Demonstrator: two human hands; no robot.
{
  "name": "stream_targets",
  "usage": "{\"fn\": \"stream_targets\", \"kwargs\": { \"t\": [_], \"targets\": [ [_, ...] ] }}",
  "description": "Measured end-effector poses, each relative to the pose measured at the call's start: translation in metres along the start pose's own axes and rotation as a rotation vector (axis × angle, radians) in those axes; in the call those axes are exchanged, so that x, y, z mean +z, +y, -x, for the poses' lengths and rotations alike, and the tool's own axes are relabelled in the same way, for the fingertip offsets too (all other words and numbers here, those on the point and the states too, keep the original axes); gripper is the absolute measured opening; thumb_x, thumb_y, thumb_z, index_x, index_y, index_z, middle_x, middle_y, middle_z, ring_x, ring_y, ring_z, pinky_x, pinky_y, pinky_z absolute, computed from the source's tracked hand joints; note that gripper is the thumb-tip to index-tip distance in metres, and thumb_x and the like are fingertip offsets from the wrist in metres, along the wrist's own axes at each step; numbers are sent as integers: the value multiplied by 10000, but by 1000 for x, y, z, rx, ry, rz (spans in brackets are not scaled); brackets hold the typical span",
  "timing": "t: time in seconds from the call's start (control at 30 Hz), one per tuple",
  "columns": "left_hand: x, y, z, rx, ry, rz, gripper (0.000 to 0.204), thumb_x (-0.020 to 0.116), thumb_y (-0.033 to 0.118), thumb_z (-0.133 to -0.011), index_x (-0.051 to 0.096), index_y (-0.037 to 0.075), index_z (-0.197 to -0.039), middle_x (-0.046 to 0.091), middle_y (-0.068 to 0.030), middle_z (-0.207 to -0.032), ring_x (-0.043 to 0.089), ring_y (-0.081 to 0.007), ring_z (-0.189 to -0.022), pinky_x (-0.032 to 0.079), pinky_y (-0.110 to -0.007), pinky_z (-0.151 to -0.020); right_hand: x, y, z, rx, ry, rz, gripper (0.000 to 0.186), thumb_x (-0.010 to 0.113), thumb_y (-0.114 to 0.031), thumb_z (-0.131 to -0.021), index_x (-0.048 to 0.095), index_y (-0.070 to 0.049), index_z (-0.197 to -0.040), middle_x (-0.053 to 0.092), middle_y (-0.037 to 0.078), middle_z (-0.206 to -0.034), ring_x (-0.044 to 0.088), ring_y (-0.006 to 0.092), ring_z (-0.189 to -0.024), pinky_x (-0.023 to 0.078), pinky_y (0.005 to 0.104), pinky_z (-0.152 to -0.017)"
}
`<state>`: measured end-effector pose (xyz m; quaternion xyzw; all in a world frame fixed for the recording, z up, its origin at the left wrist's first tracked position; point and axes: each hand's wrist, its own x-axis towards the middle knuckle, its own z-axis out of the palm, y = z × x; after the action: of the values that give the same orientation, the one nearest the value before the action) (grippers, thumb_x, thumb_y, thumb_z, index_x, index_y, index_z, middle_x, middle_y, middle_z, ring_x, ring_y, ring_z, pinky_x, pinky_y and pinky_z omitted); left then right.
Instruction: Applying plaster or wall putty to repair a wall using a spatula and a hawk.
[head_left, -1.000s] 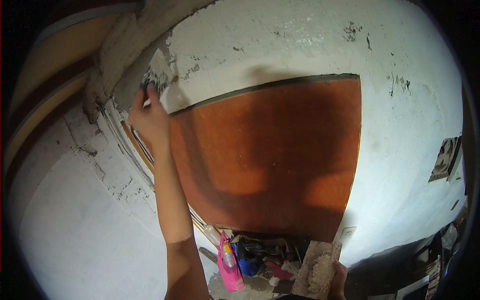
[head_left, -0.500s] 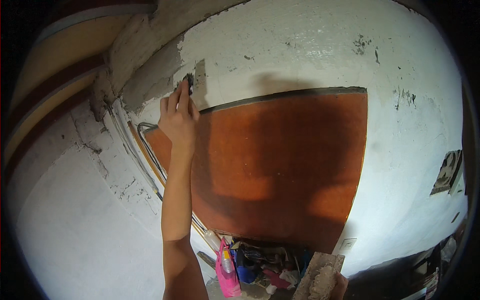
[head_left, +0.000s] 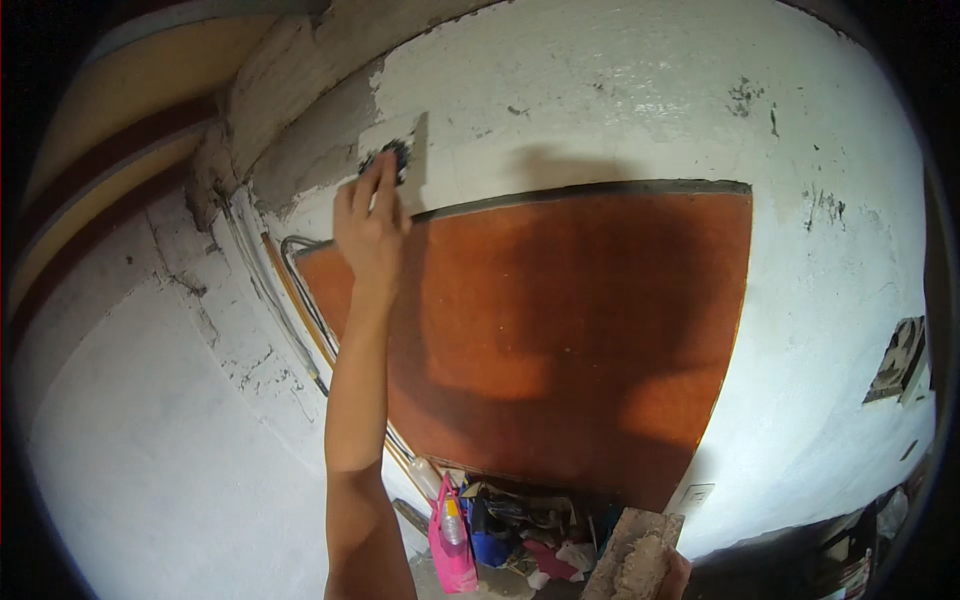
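My left arm reaches up to the wall, and my left hand (head_left: 372, 228) is closed on a trowel (head_left: 378, 135). It shows as a flat, pale square blade with a dark patch where the fingers press, close against the wall beside a bare grey strip. Its grip is mostly hidden by the fingers. At the lower edge, my right hand (head_left: 678, 577) shows only in part, closed on the right side of a board (head_left: 640, 522). A lump of grey-brown mortar (head_left: 640, 568) lies on that board.
An orange-brown panel (head_left: 560, 330) covers the wall's middle, with a dark ledge on top. Cables (head_left: 290, 315) run down its left side. Below are a pink bag (head_left: 452, 560) with a bottle, and a heap of clutter (head_left: 530, 525). A wall socket (head_left: 697, 494) sits low right.
The view has shifted slightly, carrying the wall a little to the right. My left hand has moved slightly up and right, and the trowel shows more of its pale face.
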<state>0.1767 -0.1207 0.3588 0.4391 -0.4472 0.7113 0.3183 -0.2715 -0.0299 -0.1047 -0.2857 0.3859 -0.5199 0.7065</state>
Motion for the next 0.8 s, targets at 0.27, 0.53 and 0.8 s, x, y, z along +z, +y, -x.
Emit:
{"fn": "stream_targets", "kwargs": {
  "t": [0.27,0.53,0.8],
  "targets": [
    [-8,7,16,27,-14,31,520,660,-15,-672,670,69,-1185,671,-69,-1116,621,-222,-872,531,-321,-748,-5,0,-4,-16,16,12,367,488,-274,-971,629,46,-1084,653,123,-1025,614,259,-925,495,387,-860],
    [6,38,7,47,-71,44,421,634,27,-741,660,27,-1161,669,-82,-1046,621,-250,-868,536,-351,-744,-3,3,-3,-18,23,14,358,492,-267,-972,633,49,-1065,648,117,-1013,604,251,-922,489,384,-854],
    [-12,23,-17,49,133,108,489,668,-37,-704,679,82,-1177,679,-68,-991,620,-237,-848,540,-332,-708,-3,-2,-5,-33,33,14,350,496,-260,-972,638,51,-1046,643,110,-1002,594,243,-918,483,380,-848]
  ]
}}
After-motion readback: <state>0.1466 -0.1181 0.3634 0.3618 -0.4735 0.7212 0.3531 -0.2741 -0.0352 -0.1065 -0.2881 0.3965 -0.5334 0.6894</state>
